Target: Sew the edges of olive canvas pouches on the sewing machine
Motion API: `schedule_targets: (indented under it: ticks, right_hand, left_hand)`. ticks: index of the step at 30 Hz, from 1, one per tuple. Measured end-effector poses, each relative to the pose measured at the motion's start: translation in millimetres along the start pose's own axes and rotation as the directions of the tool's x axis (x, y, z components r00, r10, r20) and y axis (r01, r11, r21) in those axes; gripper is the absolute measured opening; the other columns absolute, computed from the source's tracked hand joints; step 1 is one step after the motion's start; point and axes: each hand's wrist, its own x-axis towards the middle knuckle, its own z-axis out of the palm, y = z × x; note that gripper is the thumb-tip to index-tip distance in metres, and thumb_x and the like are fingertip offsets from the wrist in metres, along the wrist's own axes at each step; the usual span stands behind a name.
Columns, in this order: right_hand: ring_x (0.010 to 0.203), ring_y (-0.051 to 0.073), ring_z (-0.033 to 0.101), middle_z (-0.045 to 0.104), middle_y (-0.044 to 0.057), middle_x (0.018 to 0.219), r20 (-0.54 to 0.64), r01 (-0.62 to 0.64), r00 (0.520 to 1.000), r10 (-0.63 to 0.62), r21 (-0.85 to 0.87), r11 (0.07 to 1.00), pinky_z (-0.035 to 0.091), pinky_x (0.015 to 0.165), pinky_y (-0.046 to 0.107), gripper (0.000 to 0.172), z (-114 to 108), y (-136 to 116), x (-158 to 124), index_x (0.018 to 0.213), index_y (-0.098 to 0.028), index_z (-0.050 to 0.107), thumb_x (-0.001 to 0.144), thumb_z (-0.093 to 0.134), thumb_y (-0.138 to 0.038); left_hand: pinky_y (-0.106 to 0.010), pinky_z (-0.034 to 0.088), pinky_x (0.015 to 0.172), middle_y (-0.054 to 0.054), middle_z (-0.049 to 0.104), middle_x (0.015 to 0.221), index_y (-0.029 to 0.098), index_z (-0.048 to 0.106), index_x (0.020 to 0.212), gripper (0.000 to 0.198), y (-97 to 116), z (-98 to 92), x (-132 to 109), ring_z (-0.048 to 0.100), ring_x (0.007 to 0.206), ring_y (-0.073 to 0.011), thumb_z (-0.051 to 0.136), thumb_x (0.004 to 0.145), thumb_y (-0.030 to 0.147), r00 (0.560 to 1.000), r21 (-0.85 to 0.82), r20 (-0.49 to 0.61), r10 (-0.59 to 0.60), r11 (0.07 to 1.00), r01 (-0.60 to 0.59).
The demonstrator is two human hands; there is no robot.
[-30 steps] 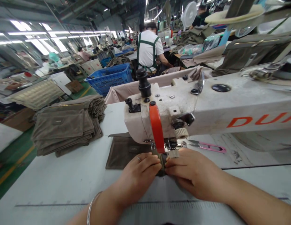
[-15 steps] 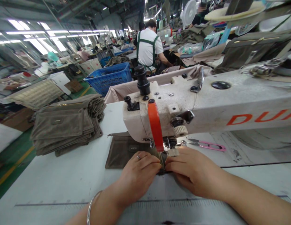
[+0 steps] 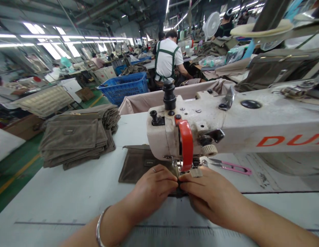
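A dark olive fabric piece (image 3: 135, 166) with a small label lies flat under the head of a white sewing machine (image 3: 236, 130). My left hand (image 3: 155, 185), with a ring on one finger, pinches the fabric's near edge just in front of the needle area. Close beside it, my right hand (image 3: 210, 192) grips the same edge from the right, its fingers bent. The fingertips of both hands almost meet. An orange guard (image 3: 186, 145) hides the needle, and the hands cover part of the fabric.
Pink-handled thread snips (image 3: 231, 166) lie right of the machine head. A stack of olive fabric pieces (image 3: 74, 137) sits on the table's left side. Beyond the table stand a blue crate (image 3: 124, 87) and a seated person in a white shirt (image 3: 167, 58).
The view has shifted, so the machine appears further right and slightly lower. Both hands have kept their grip on the fabric, and their fingertips have come closer together.
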Motion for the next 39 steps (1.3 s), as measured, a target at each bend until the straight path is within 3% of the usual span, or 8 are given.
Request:
schedule_targets:
  ticks: [9,17,25,28,32,36,39]
  right_hand:
    - [0.095,0.026,0.055,0.063,0.009,0.108,-0.139,-0.068,0.989,0.05,-0.128,0.989,0.05,0.082,0.042,0.039,9.8,4.7,2.5,0.12,-0.019,0.059,0.083,0.048,-0.01]
    - [0.095,0.028,0.055,0.063,0.011,0.11,-0.073,-0.135,0.99,0.122,-0.212,0.968,0.049,0.083,0.045,0.041,14.8,5.6,5.1,0.123,-0.016,0.06,0.084,0.047,-0.012]
    - [0.092,0.027,0.057,0.064,0.01,0.103,-0.03,-0.161,0.987,0.159,-0.218,0.963,0.047,0.081,0.042,0.041,13.0,5.9,5.7,0.125,-0.019,0.059,0.087,0.047,-0.016]
    - [0.091,0.027,0.056,0.064,0.009,0.101,-0.035,-0.161,0.987,0.157,-0.214,0.964,0.046,0.079,0.041,0.04,12.3,6.2,6.8,0.123,-0.019,0.06,0.086,0.047,-0.016]
    - [0.087,0.025,0.056,0.064,0.008,0.098,-0.054,-0.165,0.986,0.157,-0.189,0.968,0.044,0.075,0.038,0.038,11.5,5.8,7.3,0.121,-0.02,0.062,0.087,0.046,-0.014]
    - [0.083,0.025,0.056,0.063,0.006,0.091,-0.044,-0.161,0.987,0.155,-0.169,0.972,0.043,0.071,0.037,0.038,10.5,6.7,6.2,0.121,-0.021,0.062,0.086,0.048,-0.015]
    - [0.084,0.025,0.056,0.063,0.007,0.093,-0.055,-0.141,0.99,0.133,-0.156,0.978,0.043,0.073,0.037,0.038,10.0,7.9,4.8,0.12,-0.02,0.062,0.085,0.047,-0.013]
  left_hand:
    - [-0.03,0.048,0.094,0.0,0.073,0.099,0.022,0.07,0.095,0.019,-17.8,-4.1,13.1,0.066,0.095,-0.0154,0.051,0.097,0.021,0.998,0.06,0.029,-0.057,0.997,0.055]
    - [-0.033,0.051,0.089,-0.001,0.074,0.097,0.023,0.073,0.09,0.014,-34.4,-1.1,18.3,0.066,0.096,-0.0195,0.06,0.09,0.02,0.985,0.11,-0.048,-0.166,0.979,0.171]
    - [-0.039,0.053,0.084,-0.005,0.074,0.09,0.021,0.074,0.089,0.018,-46.8,4.1,17.9,0.066,0.09,-0.023,0.057,0.091,0.022,0.979,0.184,-0.032,-0.2,0.962,0.202]
    - [-0.038,0.053,0.084,-0.004,0.073,0.088,0.02,0.073,0.088,0.018,-41.5,-0.5,19.8,0.066,0.09,-0.0226,0.055,0.091,0.019,0.979,0.202,-0.001,-0.204,0.959,0.2]
    - [-0.041,0.05,0.089,-0.004,0.073,0.095,0.02,0.071,0.093,0.014,-17.6,-13.7,26.0,0.064,0.096,-0.0252,0.058,0.089,0.018,0.974,0.23,0.048,-0.219,0.952,0.203]
    - [-0.043,0.05,0.09,-0.008,0.07,0.103,0.017,0.068,0.103,0.018,9.8,-22.8,30.6,0.063,0.1,-0.0269,0.061,0.087,0.016,0.93,0.224,0.181,-0.321,0.934,0.279]
    - [-0.044,0.049,0.092,-0.009,0.068,0.105,0.016,0.067,0.106,0.021,18.3,-23.4,31.0,0.062,0.102,-0.027,0.061,0.086,0.014,0.907,0.205,0.21,-0.365,0.923,0.325]
